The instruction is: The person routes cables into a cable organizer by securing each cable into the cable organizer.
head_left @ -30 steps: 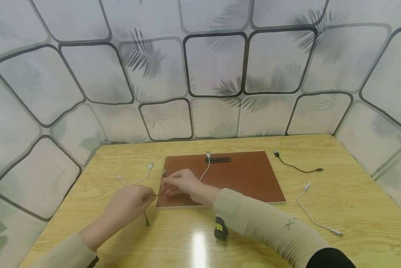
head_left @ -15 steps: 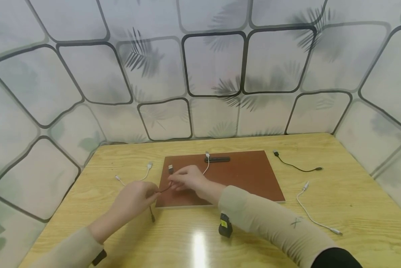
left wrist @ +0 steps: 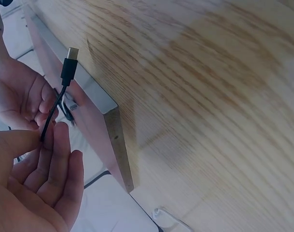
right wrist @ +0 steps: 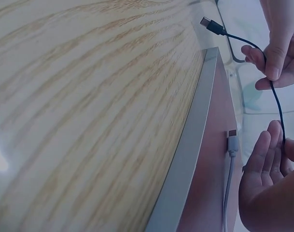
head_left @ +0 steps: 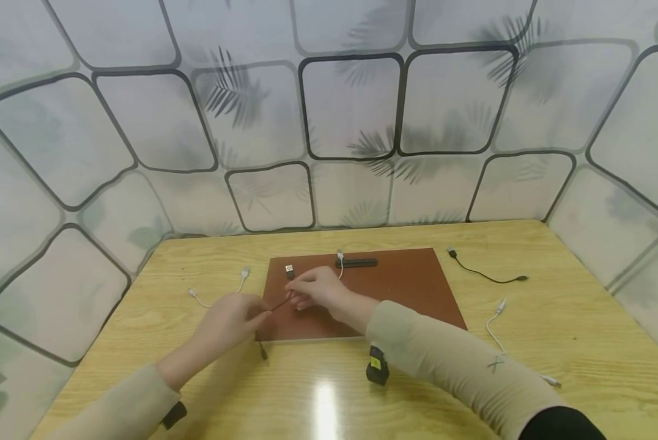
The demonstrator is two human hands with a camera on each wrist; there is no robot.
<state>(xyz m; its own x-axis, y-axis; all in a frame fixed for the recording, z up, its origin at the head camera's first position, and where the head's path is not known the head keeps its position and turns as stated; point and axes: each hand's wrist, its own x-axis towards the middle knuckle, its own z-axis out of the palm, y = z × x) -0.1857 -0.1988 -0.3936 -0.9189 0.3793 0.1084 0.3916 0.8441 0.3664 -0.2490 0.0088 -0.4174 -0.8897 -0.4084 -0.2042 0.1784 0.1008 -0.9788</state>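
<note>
A short black USB cable is stretched between my two hands above the left part of a brown board. My left hand pinches it between thumb and fingers, and its USB-C plug sticks out beyond that hand. Further along, my right hand pinches the same cable near the other end. The USB-A plug juts up past those fingertips. On the board, partly behind the right hand, lies a white USB cable, its plug beside a flat dark bar.
Left of the board another white cable lies on the wooden table, partly hidden by my left hand. On the right lie a black cable and a white cable, the latter partly behind my sleeve. A patterned curtain stands behind.
Both hands have moved to the right over the board, carrying the black cable. Its USB-A plug now stands further right and slightly higher. The cables on the table have stayed put.
</note>
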